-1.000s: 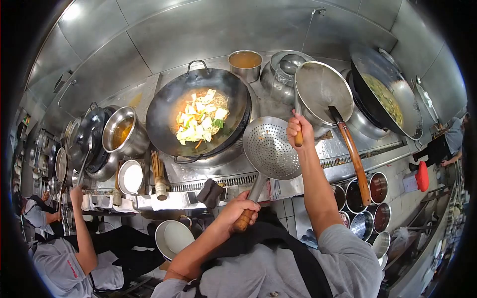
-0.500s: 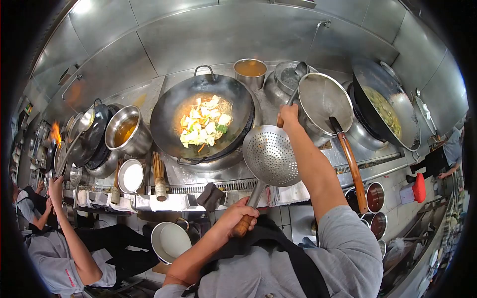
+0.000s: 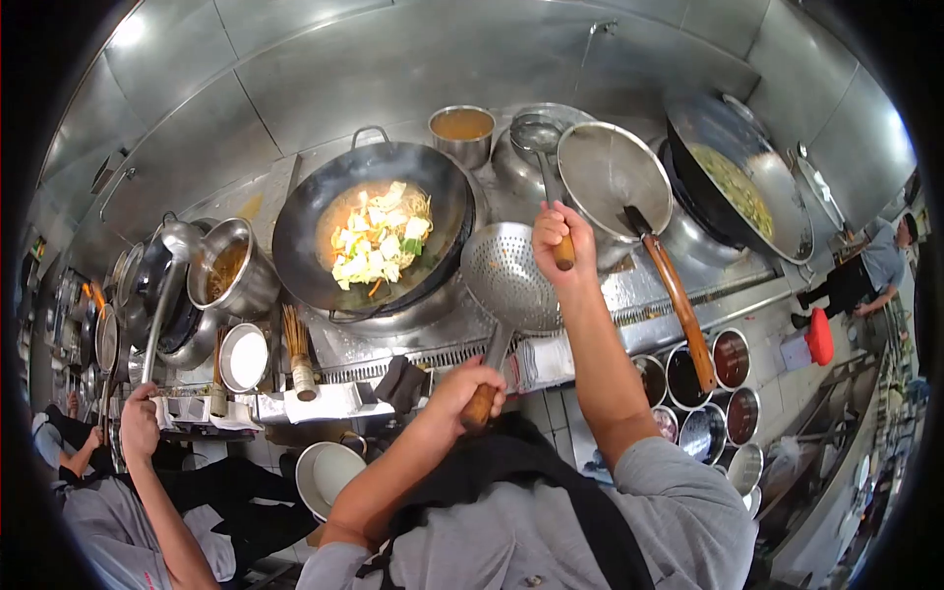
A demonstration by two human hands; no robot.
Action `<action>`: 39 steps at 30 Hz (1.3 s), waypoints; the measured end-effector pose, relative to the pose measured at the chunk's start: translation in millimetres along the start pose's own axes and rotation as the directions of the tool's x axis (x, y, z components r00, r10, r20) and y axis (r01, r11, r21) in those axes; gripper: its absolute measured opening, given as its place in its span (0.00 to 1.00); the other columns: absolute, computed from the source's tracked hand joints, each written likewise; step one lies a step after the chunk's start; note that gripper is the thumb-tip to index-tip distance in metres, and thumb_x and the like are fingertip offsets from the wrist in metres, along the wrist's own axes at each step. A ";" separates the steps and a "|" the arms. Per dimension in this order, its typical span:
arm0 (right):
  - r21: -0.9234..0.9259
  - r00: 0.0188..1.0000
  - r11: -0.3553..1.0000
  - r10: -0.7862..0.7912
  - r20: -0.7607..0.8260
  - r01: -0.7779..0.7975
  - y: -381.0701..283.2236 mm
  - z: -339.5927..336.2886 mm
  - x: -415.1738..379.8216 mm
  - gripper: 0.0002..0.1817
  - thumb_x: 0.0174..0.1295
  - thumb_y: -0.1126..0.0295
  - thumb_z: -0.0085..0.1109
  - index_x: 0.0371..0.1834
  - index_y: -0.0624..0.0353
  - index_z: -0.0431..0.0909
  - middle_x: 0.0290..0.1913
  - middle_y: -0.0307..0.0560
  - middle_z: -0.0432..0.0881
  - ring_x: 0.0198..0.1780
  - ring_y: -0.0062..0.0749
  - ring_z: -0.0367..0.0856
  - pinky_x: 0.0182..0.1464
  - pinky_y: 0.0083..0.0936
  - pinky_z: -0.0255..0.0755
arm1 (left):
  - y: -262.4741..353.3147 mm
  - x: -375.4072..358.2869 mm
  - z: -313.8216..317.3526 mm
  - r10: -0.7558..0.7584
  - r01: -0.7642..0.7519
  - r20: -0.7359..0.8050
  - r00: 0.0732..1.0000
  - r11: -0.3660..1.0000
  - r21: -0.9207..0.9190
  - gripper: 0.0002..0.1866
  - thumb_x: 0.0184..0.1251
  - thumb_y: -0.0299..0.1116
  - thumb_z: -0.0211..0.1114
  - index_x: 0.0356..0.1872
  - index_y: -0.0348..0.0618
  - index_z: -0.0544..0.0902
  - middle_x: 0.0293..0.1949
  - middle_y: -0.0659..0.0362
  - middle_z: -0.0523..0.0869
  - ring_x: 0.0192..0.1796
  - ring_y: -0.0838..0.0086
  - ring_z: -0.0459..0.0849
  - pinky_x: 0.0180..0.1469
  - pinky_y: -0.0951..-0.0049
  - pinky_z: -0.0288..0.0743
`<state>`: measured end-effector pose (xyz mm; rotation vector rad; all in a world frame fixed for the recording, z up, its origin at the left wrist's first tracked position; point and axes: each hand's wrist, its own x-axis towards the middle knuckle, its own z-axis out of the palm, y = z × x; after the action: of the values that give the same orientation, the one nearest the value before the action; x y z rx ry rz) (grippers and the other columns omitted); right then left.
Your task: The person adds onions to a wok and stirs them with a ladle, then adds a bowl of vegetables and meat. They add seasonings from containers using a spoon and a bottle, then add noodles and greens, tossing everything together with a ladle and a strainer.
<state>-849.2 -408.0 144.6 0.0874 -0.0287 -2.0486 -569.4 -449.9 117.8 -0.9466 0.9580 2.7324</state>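
Note:
My left hand [image 3: 469, 391] is wrapped round the wooden handle of a perforated skimmer [image 3: 511, 277], whose bowl hangs between the wok and my right forearm. My right hand [image 3: 565, 244] grips the wooden handle of a ladle [image 3: 537, 135]. The ladle's bowl overlaps the steel pot [image 3: 570, 114] at the back of the range. To the left, a black wok [image 3: 295, 221] holds noodles with cut cabbage and bits of carrot [image 3: 382, 236]. Right of my right hand, a round fine-mesh strainer [image 3: 615, 179] lies with a wooden-handled tool [image 3: 678, 305] across its edge.
A pot of orange-brown liquid [image 3: 463, 135] stands behind the wok. At right, a tilted wok [image 3: 791, 211] holds greenish food in liquid. Bamboo brushes [image 3: 297, 349] and a white bowl [image 3: 244, 357] line the front edge. A co-worker's hand [image 3: 139, 421] holds a ladle at left.
My right hand has turned and drawn back towards me, swinging the ladle's bowl left over the pot. The co-worker's ladle has moved to the steel pot at left. The view has shifted slightly.

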 end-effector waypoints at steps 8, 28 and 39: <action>-0.278 0.949 0.959 -0.040 -0.314 -0.052 50.0 -1.9 -148.9 0.07 0.73 0.70 0.49 0.48 0.59 0.75 0.25 0.35 0.69 0.17 0.18 0.64 0.18 0.20 0.62 | 20.0 14.7 19.4 -0.066 0.064 0.026 0.998 0.996 0.061 0.07 0.57 0.28 0.63 0.32 0.35 0.77 0.24 0.53 0.79 0.20 0.69 0.78 0.22 0.71 0.74; -0.866 0.832 -0.398 -0.554 -0.036 -0.303 80.3 -61.1 -341.6 0.37 0.65 0.72 0.58 0.77 0.53 0.52 0.52 0.67 0.80 0.50 0.58 0.84 0.52 0.41 0.75 | 14.1 -1.3 -4.6 0.512 -0.322 0.015 0.859 0.517 0.793 0.41 0.53 0.21 0.63 0.72 0.34 0.58 0.36 0.56 0.79 0.32 0.75 0.80 0.34 0.73 0.75; -0.831 0.874 -0.412 -0.458 -0.165 -0.373 82.1 -62.1 -325.2 0.37 0.66 0.72 0.59 0.77 0.50 0.53 0.44 0.62 0.82 0.44 0.48 0.85 0.49 0.38 0.75 | -2.2 -21.4 34.7 0.222 -0.191 -0.063 0.973 0.928 0.319 0.39 0.56 0.22 0.63 0.71 0.38 0.58 0.30 0.55 0.78 0.23 0.70 0.79 0.23 0.70 0.75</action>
<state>-622.5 -156.4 103.7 -0.5618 2.2937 -1.1887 -569.9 -425.2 150.3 -0.9760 1.5352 2.5962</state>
